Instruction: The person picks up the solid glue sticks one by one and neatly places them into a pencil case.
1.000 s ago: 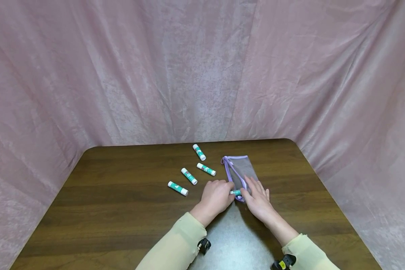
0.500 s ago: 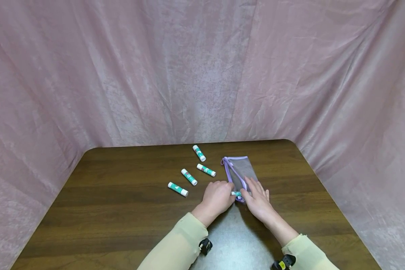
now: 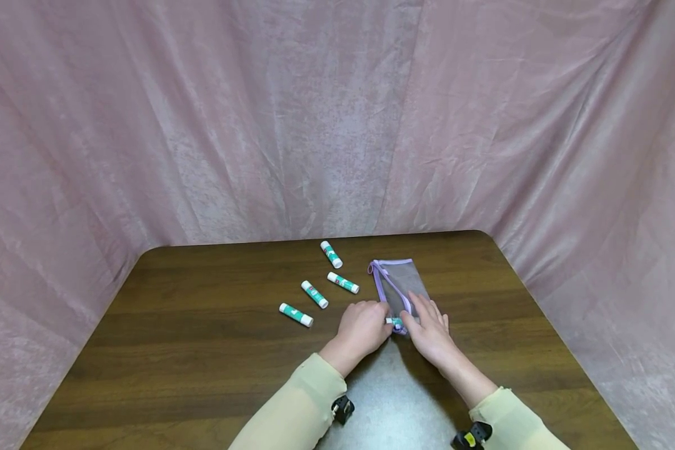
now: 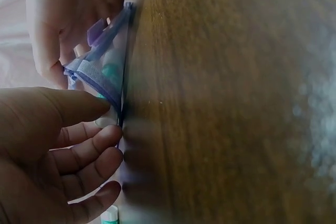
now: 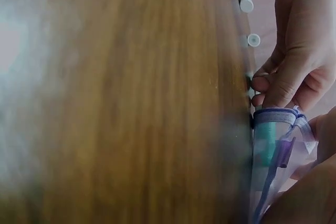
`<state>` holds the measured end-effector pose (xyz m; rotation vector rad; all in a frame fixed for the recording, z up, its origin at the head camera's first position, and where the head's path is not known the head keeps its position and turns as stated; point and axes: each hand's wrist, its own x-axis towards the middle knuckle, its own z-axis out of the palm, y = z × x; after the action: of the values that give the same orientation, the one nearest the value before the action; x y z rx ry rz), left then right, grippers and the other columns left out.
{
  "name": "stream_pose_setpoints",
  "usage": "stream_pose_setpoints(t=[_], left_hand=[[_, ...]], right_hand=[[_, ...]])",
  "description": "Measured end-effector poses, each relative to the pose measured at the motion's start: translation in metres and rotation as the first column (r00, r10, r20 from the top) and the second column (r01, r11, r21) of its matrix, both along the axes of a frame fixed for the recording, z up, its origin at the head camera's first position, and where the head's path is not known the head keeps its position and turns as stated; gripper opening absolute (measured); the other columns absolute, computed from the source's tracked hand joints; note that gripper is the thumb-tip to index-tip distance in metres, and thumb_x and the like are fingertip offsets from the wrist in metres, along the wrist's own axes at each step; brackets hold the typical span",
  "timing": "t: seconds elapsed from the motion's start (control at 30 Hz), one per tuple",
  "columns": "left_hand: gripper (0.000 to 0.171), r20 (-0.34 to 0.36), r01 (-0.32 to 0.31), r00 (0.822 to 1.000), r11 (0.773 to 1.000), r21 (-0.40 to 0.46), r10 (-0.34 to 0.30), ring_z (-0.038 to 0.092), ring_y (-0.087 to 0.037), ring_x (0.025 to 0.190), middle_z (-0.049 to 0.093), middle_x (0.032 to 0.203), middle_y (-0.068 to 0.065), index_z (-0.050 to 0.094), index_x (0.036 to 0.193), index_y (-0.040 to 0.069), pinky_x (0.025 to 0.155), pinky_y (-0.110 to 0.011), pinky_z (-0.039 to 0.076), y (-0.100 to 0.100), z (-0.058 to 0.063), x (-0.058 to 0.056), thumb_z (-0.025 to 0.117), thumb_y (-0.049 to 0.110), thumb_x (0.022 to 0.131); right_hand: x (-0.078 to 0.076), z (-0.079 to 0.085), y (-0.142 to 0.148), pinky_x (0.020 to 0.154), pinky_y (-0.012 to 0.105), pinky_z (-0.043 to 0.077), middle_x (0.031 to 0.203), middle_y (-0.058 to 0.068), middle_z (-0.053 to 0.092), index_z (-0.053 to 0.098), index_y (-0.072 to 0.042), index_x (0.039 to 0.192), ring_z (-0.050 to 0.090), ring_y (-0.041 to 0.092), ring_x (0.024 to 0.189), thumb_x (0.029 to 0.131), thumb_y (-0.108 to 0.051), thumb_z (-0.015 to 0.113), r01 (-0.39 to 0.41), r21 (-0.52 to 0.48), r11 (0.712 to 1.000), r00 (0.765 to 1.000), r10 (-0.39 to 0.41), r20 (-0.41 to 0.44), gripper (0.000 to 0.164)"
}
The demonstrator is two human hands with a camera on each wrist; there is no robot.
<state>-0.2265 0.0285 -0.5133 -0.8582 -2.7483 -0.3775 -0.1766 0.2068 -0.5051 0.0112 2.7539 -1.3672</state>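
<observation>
A mesh zipper pouch with purple trim lies on the table, its open zipper end toward the person. My left hand pinches the near end of a green and white glue stick between thumb and fingers. Most of that stick is inside the pouch mouth, its green label showing through the mesh in the right wrist view. My right hand lies over the pouch with fingers spread, and its thumb side grips the raised zipper edge, as the left wrist view shows. A purple tab hangs at the zipper.
Several more glue sticks lie loose left of the pouch: one near the left hand, others farther back, such as the rearmost glue stick. The brown wooden table ends at a pink curtain behind.
Both hands keep nearly the same place at the pouch mouth. The glue stick in the left hand shows slightly less of itself outside the pouch than a second ago.
</observation>
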Motion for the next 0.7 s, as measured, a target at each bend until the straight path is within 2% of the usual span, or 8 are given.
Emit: stream_pose_setpoints(t=[0.1,0.2,0.27,0.43,0.5,0.57,0.63,0.7], left_hand=[[0.015,-0.03,0.009,1.0,1.0,0.025,-0.009,0.07,-0.02,0.07,0.069,0.073,0.004,0.074,0.083,0.022,0.063,-0.044,0.053,0.002,-0.027,-0.016,0.088,0.027,0.086],[0.02,-0.075,0.004,0.997,0.999,0.034,-0.002,0.067,-0.019,0.066,0.065,0.07,0.008,0.07,0.08,0.026,0.058,-0.042,0.049,0.004,-0.058,-0.033,0.088,0.033,0.084],[0.023,-0.098,-0.003,0.995,1.0,0.031,0.006,0.066,-0.018,0.064,0.063,0.069,0.009,0.068,0.078,0.027,0.057,-0.04,0.047,0.005,-0.069,-0.038,0.089,0.037,0.083],[0.024,-0.144,-0.012,0.989,1.0,0.022,0.015,0.066,-0.016,0.064,0.063,0.069,0.011,0.069,0.079,0.029,0.057,-0.039,0.048,0.006,-0.078,-0.042,0.089,0.041,0.084],[0.023,-0.138,-0.012,0.99,1.0,0.022,0.015,0.066,-0.016,0.064,0.063,0.069,0.011,0.068,0.079,0.029,0.057,-0.039,0.048,0.006,-0.077,-0.042,0.088,0.04,0.084],[0.027,-0.131,-0.016,0.991,1.0,0.019,0.018,0.065,-0.017,0.062,0.061,0.067,0.01,0.065,0.075,0.029,0.056,-0.038,0.047,0.006,-0.077,-0.042,0.087,0.04,0.084],[0.031,-0.131,-0.018,0.991,1.0,0.02,0.02,0.064,-0.018,0.06,0.059,0.065,0.01,0.061,0.072,0.028,0.055,-0.038,0.045,0.006,-0.078,-0.043,0.087,0.039,0.083],[0.033,-0.138,-0.017,0.99,1.0,0.024,0.02,0.064,-0.018,0.059,0.057,0.064,0.01,0.058,0.07,0.028,0.053,-0.038,0.044,0.005,-0.078,-0.044,0.087,0.039,0.082]], right_hand=[[0.002,0.01,0.0,0.128,0.072,-0.001,0.177,0.031,0.021,0.033,-0.004,0.172,0.008,0.056,0.164,0.115,-0.035,0.051,-0.006,0.063,0.998,1.0,0.007,-0.002,0.067],[0.0,0.015,0.001,0.123,0.077,0.023,0.174,0.027,0.032,0.04,-0.008,0.17,0.023,0.057,0.16,0.112,-0.036,0.059,-0.009,0.198,0.98,0.999,0.016,-0.036,0.067],[-0.002,0.018,0.001,0.114,0.078,0.036,0.171,0.023,0.041,0.044,-0.012,0.169,0.034,0.057,0.155,0.11,-0.037,0.063,-0.01,0.285,0.958,0.998,0.028,-0.057,0.067],[-0.007,0.026,0.003,0.091,0.072,0.054,0.155,0.02,0.059,0.056,-0.015,0.16,0.062,0.052,0.131,0.107,-0.037,0.067,-0.02,0.44,0.898,0.993,0.069,-0.095,0.058],[-0.009,0.028,0.004,0.082,0.066,0.056,0.139,0.02,0.065,0.066,-0.01,0.143,0.068,0.047,0.113,0.106,-0.037,0.068,-0.008,0.482,0.876,0.992,0.069,-0.109,0.045],[-0.011,0.031,0.005,0.072,0.06,0.056,0.118,0.017,0.066,0.07,-0.008,0.115,0.067,0.04,0.095,0.104,-0.036,0.068,0.009,0.512,0.859,0.99,0.064,-0.125,0.03],[-0.012,0.032,0.007,0.064,0.054,0.052,0.1,0.012,0.06,0.062,-0.011,0.091,0.061,0.034,0.082,0.103,-0.035,0.068,0.025,0.532,0.847,0.988,0.06,-0.142,0.028],[-0.014,0.032,0.009,0.061,0.05,0.048,0.091,0.007,0.055,0.054,-0.015,0.078,0.056,0.031,0.079,0.103,-0.033,0.067,0.026,0.541,0.841,0.983,0.076,-0.165,0.033]])
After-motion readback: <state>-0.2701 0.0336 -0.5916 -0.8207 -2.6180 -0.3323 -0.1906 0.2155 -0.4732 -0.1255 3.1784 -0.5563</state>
